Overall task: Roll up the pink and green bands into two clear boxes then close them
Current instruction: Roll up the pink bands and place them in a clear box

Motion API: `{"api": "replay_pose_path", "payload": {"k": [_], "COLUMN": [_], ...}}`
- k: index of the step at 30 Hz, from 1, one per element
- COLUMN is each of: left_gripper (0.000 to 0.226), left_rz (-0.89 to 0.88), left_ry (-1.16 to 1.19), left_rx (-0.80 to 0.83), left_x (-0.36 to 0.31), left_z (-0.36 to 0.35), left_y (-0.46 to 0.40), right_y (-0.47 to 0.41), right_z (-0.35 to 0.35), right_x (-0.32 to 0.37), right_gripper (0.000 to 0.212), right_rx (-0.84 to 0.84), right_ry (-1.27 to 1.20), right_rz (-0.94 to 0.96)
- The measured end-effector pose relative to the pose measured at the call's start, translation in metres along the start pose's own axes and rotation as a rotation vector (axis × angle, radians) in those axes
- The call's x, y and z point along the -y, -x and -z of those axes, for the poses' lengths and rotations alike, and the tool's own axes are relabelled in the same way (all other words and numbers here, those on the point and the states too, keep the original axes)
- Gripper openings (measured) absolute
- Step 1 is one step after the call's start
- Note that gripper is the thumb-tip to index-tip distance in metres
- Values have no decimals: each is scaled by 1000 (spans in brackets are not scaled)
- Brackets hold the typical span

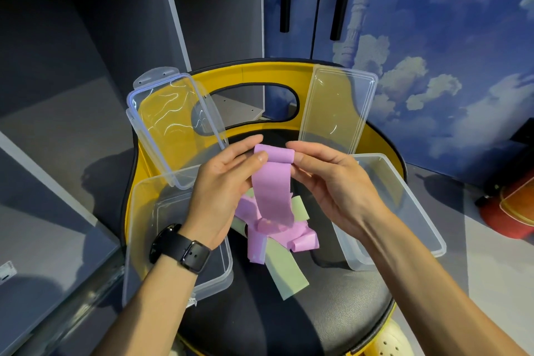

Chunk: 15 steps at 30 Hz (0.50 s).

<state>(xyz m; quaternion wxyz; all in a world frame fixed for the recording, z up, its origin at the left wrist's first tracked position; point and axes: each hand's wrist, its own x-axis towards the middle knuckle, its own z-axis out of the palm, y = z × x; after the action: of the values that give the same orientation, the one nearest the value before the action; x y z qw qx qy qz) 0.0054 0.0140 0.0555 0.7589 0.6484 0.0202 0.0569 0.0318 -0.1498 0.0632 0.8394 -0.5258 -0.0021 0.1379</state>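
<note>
A pink band (271, 191) hangs between my hands, its top end rolled into a small coil. My left hand (222, 185) pinches the coil's left end and my right hand (332, 188) pinches its right end. Under it, more pink bands (286, 235) and green bands (284, 272) lie tangled on the black seat. A clear box (144, 240) sits at the left under my left wrist, its lid (170, 121) leaning on the chair back. A second clear box (410, 211) sits at the right, with its lid (335, 107) propped upright behind it.
Everything rests on a black chair seat (289, 324) with a yellow backrest (260, 72). Grey shelving stands at the left, blue cloud-patterned cupboard doors behind. A red and orange object (514, 211) lies on the floor at the right.
</note>
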Motion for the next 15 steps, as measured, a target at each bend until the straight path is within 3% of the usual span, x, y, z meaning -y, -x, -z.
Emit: {"api": "replay_pose_path", "payload": {"k": [4, 10, 15], "left_gripper": [22, 23, 27], "left_rz": [12, -58, -37], "left_ry": [-45, -142, -172], "left_rx": [12, 11, 41], "left_x": [3, 6, 9], "left_z": [-2, -4, -2], "left_y": [0, 1, -1], "right_y": [-1, 0, -1], "right_z": [4, 6, 7], "right_x": [1, -4, -5], "right_gripper": [19, 33, 16], "right_rx": [-8, 55, 75], "right_ry": [-25, 234, 210], "right_rz": [-24, -138, -56]}}
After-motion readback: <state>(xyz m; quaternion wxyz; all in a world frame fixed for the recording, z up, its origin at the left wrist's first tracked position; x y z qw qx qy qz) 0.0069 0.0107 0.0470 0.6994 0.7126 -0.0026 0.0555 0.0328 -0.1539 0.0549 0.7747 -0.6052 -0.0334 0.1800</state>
